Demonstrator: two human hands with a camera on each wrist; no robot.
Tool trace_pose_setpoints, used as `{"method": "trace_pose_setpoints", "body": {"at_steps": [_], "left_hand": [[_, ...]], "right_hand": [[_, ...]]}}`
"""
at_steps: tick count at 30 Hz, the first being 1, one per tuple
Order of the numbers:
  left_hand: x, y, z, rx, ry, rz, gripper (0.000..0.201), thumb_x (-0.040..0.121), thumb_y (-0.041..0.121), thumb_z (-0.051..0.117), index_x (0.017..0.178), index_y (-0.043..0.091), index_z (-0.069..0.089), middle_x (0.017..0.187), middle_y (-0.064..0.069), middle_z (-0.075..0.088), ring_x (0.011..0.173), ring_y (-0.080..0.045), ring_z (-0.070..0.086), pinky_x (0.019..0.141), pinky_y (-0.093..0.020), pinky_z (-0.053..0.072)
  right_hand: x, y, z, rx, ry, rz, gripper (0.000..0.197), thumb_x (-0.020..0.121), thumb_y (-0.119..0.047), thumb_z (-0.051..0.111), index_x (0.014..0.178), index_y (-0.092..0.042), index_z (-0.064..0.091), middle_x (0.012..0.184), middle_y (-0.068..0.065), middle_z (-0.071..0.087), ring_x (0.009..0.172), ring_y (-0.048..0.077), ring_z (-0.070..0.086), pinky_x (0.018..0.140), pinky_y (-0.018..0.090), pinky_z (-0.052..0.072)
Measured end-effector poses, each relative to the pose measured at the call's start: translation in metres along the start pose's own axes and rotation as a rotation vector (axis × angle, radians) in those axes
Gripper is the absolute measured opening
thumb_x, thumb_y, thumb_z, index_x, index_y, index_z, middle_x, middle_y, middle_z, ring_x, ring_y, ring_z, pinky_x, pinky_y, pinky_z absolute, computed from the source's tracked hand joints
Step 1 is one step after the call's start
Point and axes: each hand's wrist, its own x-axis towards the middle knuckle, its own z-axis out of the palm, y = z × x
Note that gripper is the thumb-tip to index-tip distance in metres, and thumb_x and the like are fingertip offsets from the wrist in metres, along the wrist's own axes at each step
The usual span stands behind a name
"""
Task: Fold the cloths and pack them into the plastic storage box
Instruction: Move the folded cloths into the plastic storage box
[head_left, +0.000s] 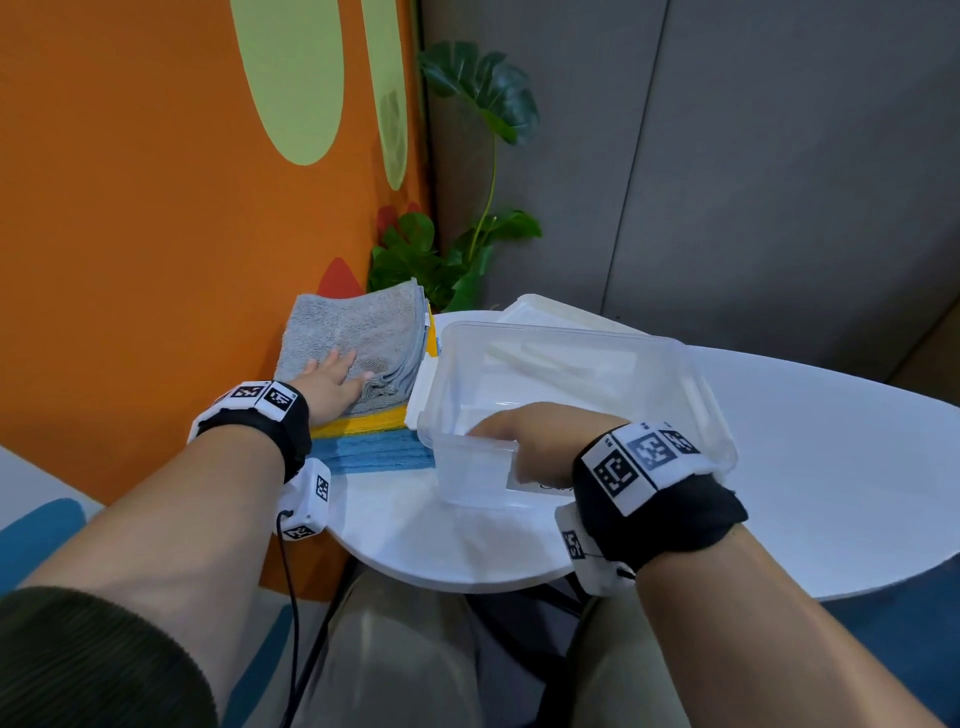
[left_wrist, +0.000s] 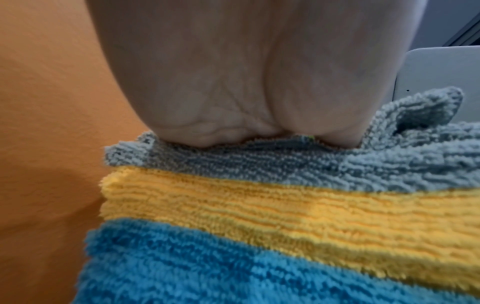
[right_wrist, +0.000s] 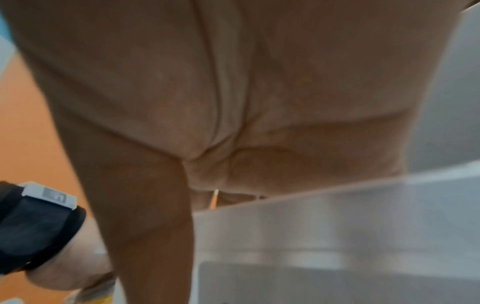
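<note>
**Pressing a cloth stack beside a clear box**

Curving round at its near edge, the white desk (head_left: 810, 467) stands against an orange wall (head_left: 130, 234) painted with pale green ovals; grey panels (head_left: 753, 156) close the room behind, and a leafy green plant (head_left: 467, 244) fills the corner between them.

At the desk's far left, against the wall, lies a stack of cloths: a grey cloth (head_left: 358, 332) on top, a yellow cloth (head_left: 363, 423) under it and a blue cloth (head_left: 374, 452) lowest. The left hand (head_left: 332, 384) lies flat on the grey cloth with fingers spread and straight, the fabric bunched by the thumb.

Just right of the stack stands the clear plastic storage box (head_left: 675, 374), nothing in it. The right hand (head_left: 535, 441) curls over its near rim, fingers inside the wall. A white lid (head_left: 550, 312) lies behind the box, partly hidden by it.
</note>
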Motion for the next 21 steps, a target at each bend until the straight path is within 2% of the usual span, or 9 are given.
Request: {"method": "trace_pose_setpoints", "body": {"at_steps": [2, 5, 7, 9, 13, 16, 17, 19, 21], "left_hand": [[0.000, -0.001, 0.000, -0.005, 0.004, 0.004, 0.062, 0.102, 0.050, 0.018, 0.154, 0.025, -0.003, 0.161, -0.003, -0.009, 0.148, -0.029, -0.003, 0.119, -0.043, 0.003], [0.000, -0.002, 0.000, -0.004, 0.007, 0.008, 0.062, 0.101, 0.050, 0.018, 0.154, 0.026, -0.003, 0.161, -0.002, -0.009, 0.148, -0.028, -0.003, 0.119, -0.042, 0.003], [0.001, -0.002, 0.000, -0.007, 0.008, 0.011, 0.062, 0.101, 0.050, 0.018, 0.154, 0.026, -0.003, 0.161, -0.002, -0.009, 0.148, -0.028, -0.003, 0.119, -0.042, 0.003], [0.001, -0.001, 0.001, -0.011, 0.007, 0.012, 0.062, 0.102, 0.050, 0.019, 0.154, 0.026, -0.003, 0.161, -0.001, -0.009, 0.148, -0.027, -0.004, 0.119, -0.042, 0.003], [0.000, -0.001, 0.001, -0.014, 0.006, 0.011, 0.061, 0.102, 0.049, 0.019, 0.154, 0.026, -0.002, 0.161, -0.001, -0.009, 0.148, -0.027, -0.004, 0.119, -0.041, 0.002], [0.000, -0.002, 0.001, -0.018, 0.013, 0.012, 0.062, 0.102, 0.050, 0.019, 0.154, 0.026, -0.002, 0.161, -0.001, -0.009, 0.148, -0.027, -0.004, 0.119, -0.042, 0.002], [0.000, -0.001, 0.000, -0.017, 0.013, 0.014, 0.062, 0.101, 0.050, 0.019, 0.154, 0.026, -0.002, 0.161, -0.001, -0.009, 0.148, -0.027, -0.004, 0.119, -0.042, 0.002], [0.000, 0.000, -0.002, -0.010, 0.003, 0.016, 0.063, 0.101, 0.051, 0.020, 0.154, 0.025, -0.002, 0.161, -0.002, -0.009, 0.148, -0.028, -0.004, 0.119, -0.042, 0.003], [-0.001, 0.001, -0.006, 0.001, -0.011, 0.015, 0.065, 0.100, 0.054, 0.021, 0.154, 0.026, -0.002, 0.161, -0.002, -0.007, 0.148, -0.028, -0.001, 0.120, -0.042, 0.005]], "right_hand": [[-0.003, -0.001, -0.003, 0.005, -0.052, -0.031, 0.050, 0.093, -0.004, 0.043, 0.137, -0.027, 0.048, 0.131, -0.003, 0.055, 0.098, 0.013, 0.047, 0.080, 0.024, 0.036], [-0.010, 0.006, -0.006, 0.071, -0.100, -0.014, 0.056, 0.090, 0.002, 0.039, 0.132, -0.030, 0.054, 0.128, -0.010, 0.060, 0.109, 0.012, 0.056, 0.083, 0.021, 0.043], [-0.011, 0.008, -0.007, 0.086, -0.098, -0.004, 0.052, 0.091, 0.000, 0.041, 0.131, -0.029, 0.056, 0.128, -0.010, 0.059, 0.108, 0.013, 0.056, 0.080, 0.019, 0.043], [-0.009, 0.006, -0.006, 0.096, -0.077, -0.004, 0.051, 0.091, -0.001, 0.041, 0.130, -0.030, 0.056, 0.126, -0.010, 0.061, 0.111, 0.013, 0.057, 0.082, 0.020, 0.041], [-0.006, 0.002, -0.005, 0.098, -0.068, -0.011, 0.055, 0.090, 0.001, 0.040, 0.130, -0.033, 0.056, 0.123, -0.011, 0.063, 0.112, 0.012, 0.056, 0.092, 0.026, 0.045], [-0.004, 0.002, -0.005, 0.089, -0.077, -0.004, 0.055, 0.088, 0.001, 0.046, 0.129, -0.034, 0.056, 0.120, -0.012, 0.063, 0.108, 0.012, 0.057, 0.089, 0.026, 0.045], [-0.004, 0.002, -0.005, 0.060, -0.078, 0.000, 0.053, 0.088, -0.001, 0.052, 0.130, -0.033, 0.056, 0.118, -0.011, 0.062, 0.105, 0.013, 0.056, 0.086, 0.026, 0.045], [-0.005, 0.001, -0.008, -0.005, -0.055, 0.008, 0.051, 0.087, -0.017, 0.063, 0.133, -0.035, 0.052, 0.120, -0.009, 0.059, 0.104, 0.013, 0.053, 0.085, 0.027, 0.042], [-0.005, -0.001, -0.014, 0.007, -0.010, 0.004, 0.054, 0.086, -0.035, 0.065, 0.136, -0.038, 0.047, 0.132, -0.011, 0.053, 0.117, 0.012, 0.051, 0.094, 0.028, 0.040]]}}
